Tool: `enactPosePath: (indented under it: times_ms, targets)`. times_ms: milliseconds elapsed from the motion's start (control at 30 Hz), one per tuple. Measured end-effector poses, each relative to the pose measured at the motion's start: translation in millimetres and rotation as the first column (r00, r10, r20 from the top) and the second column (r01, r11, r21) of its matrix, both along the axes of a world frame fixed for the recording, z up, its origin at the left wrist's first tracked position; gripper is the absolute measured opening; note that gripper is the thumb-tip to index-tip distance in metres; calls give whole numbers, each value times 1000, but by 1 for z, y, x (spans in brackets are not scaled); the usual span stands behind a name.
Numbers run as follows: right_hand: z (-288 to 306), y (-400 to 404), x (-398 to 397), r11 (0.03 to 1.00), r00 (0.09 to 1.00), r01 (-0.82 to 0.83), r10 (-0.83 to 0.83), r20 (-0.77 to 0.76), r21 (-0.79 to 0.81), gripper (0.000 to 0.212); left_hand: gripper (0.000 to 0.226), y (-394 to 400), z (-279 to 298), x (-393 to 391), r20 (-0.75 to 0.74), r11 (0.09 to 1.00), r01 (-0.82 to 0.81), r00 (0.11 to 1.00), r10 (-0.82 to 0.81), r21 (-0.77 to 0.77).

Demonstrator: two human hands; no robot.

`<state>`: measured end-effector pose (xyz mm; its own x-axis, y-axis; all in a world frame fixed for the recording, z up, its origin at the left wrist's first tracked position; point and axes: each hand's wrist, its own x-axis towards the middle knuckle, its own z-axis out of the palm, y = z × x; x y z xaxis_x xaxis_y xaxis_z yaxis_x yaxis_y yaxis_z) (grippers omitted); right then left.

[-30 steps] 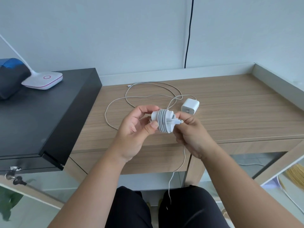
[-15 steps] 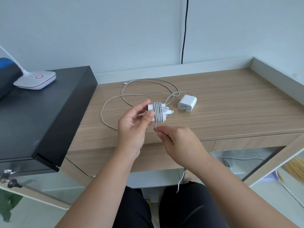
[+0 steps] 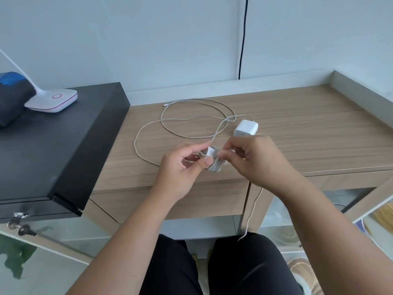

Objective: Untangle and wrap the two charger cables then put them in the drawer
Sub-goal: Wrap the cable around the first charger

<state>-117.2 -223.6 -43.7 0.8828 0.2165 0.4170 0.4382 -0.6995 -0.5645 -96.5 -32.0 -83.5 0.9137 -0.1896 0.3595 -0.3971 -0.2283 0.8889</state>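
Note:
My left hand (image 3: 182, 165) grips a white charger plug (image 3: 211, 158) that has its cable wound round it in several turns. My right hand (image 3: 251, 158) pinches that cable right beside the bundle; the free tail (image 3: 252, 211) hangs below the desk edge down to my lap. A second white charger plug (image 3: 246, 128) lies on the wooden desk (image 3: 308, 133) just beyond my right hand. Its loose cable (image 3: 170, 122) sprawls in wide loops to the left. The drawer front (image 3: 191, 201) under the desk is closed.
A black cabinet (image 3: 53, 150) stands at the left with a white lamp base (image 3: 52, 100) and a dark blue pouch (image 3: 11, 96) on top. Keys (image 3: 20, 224) hang from its lock. A black wire (image 3: 242, 37) runs down the wall. A raised ledge (image 3: 361, 86) borders the desk's right side.
My right hand has risen from below the bundle to beside it, carrying the cable round another turn. The hanging tail is shorter.

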Motion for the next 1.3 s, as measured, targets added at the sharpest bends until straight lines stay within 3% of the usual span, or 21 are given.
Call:
enactPosePath:
  times_ms: [100, 167, 233, 333, 367, 433, 533, 600, 633, 700, 767, 800, 1067, 1300]
  targets:
    - [5, -6, 8, 976, 996, -30, 48, -80, 214, 18, 32, 4, 6, -4, -34, 991, 135, 990, -135, 8]
    - [6, -7, 12, 904, 980, -47, 125, -157, 426, 14, 33, 5, 11, -8, -69, 980, 194, 978, -196, -43]
    - [0, -7, 14, 779, 945, -69, 252, -210, 623, 13, 37, 4, 15, -11, -106, 962, 232, 963, -248, -141]
    - [-15, 0, 15, 485, 841, 30, 461, -285, 874, 18, 42, -1, 17, -15, -130, 914, 246, 945, -301, -323]
    - [-20, 4, 13, 429, 825, 84, 477, -304, 899, 15, 42, -3, 17, -16, -137, 895, 240, 941, -310, -376]
    - [-29, 14, 11, 415, 826, 197, 419, -378, 889, 12, 40, -7, 16, -18, -153, 867, 204, 941, -301, -455]
    - [-43, 30, 5, 322, 820, 347, 351, -452, 881, 35, 28, -11, 13, -17, -216, 838, 74, 951, -223, -540]
    - [-47, 41, -3, 291, 819, 377, 339, -463, 879, 27, 27, -15, 14, -17, -246, 819, 11, 952, -185, -574]
    - [-48, 46, -8, 327, 837, 353, 309, -452, 877, 17, 31, -17, 14, -17, -255, 811, -9, 951, -173, -585]
    - [-50, 50, -15, 548, 904, 283, 122, -410, 787, 17, 35, -19, 14, -16, -266, 798, -45, 953, -146, -601]
    - [-50, 48, -17, 778, 949, 247, -72, -308, 578, 24, 34, -17, 13, -14, -262, 808, -69, 959, -108, -585]
    - [-48, 47, -17, 835, 958, 233, -108, -266, 499, 24, 34, -16, 12, -13, -254, 816, -79, 964, -85, -572]
    - [-37, 47, -31, 985, 995, 84, -73, -72, 154, 16, 30, -14, 3, -3, -184, 876, -186, 976, 114, -444]
    - [-2, 22, -16, 998, 978, 37, -25, 208, -55, 14, 33, -6, 7, -5, -96, 956, -93, 993, 69, -278]
